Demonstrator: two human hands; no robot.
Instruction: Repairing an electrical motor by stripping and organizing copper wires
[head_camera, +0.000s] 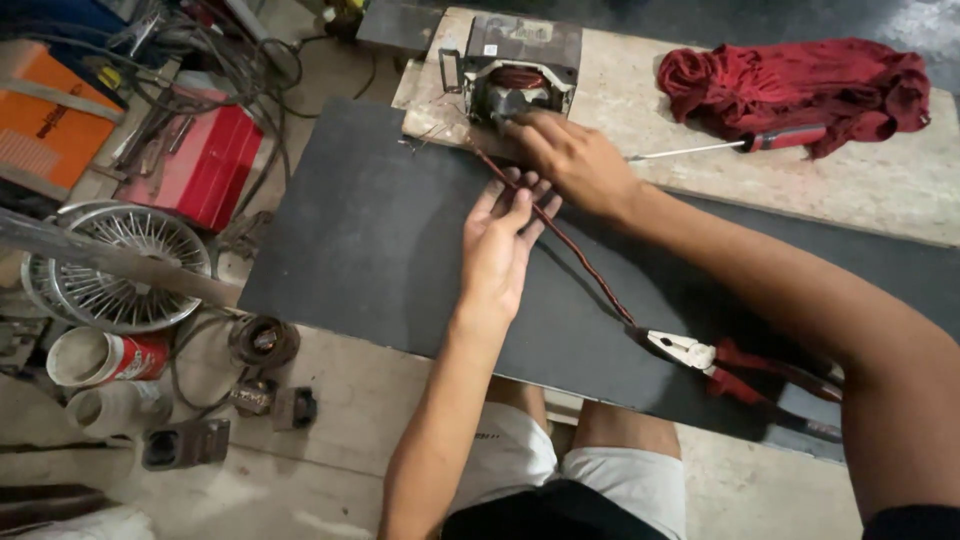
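Observation:
A square motor stator (517, 70) with copper windings sits at the far edge of a wooden board. My right hand (570, 160) rests against its front, fingers on the winding. A twisted bundle of copper wire (585, 265) runs from the stator across a dark mat (370, 240) to red-handled pliers (715, 360) lying near the front edge. My left hand (503, 240) is flat on the mat, its fingers spread around the wire bundle close to the stator.
A red cloth (800, 85) and a red-handled screwdriver (745, 145) lie on the wooden board at the right. Left of the bench, on the floor, are a fan guard (120, 265), a red box (205, 165), an orange case (50, 115), cans, tangled cables and small motor parts.

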